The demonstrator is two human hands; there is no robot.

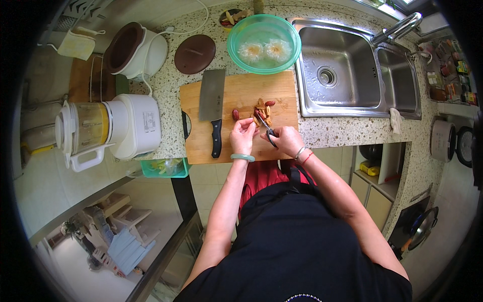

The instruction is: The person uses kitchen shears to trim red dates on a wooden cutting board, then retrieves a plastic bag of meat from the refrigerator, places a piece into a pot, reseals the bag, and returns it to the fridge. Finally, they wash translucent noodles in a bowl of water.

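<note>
My right hand [288, 141] grips black-handled scissors [272, 137], whose blades point at a small heap of cut reddish-brown pieces [261, 107], probably red dates. Beside it my left hand [242, 136] is pinched closed near the blades; whatever sits between its fingertips is too small to make out. One whole red date [235, 115] lies above my left hand, and another red date [270, 103] rests at the heap's upper right. All this is over a wooden cutting board [246, 88]. A cleaver [212, 95] lies flat at the board's left, its black handle toward me.
Behind the board stands a green bowl [232, 50] holding two pale frilly clumps. A steel double sink [337, 108] adjoins on the right. At left are a brown lid [195, 54], a white cooker [153, 53] and a blender [136, 126]. A green bin [163, 169] hangs below the counter edge.
</note>
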